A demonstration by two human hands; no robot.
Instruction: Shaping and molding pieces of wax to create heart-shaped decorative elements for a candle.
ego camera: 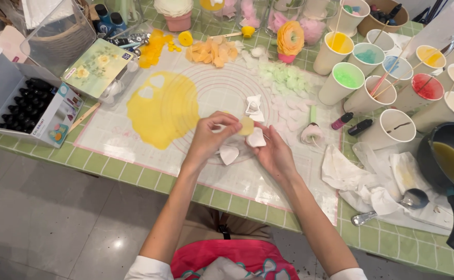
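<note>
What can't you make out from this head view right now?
- Left hand fingertips: curled over the pale yellow petal, so the grip is hidden.
- Right hand: its palm side faces away.
- Dark pan: cut off by the right edge.
- Black bottles: too small to tell apart.

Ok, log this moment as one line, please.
left hand: pinches pale yellow petal | right hand: holds white petal | below: silicone mat, yellow wax patch

Left hand (212, 136) and right hand (273, 153) pinching pale yellow petal (246, 126) above silicone mat (133, 140).
</note>
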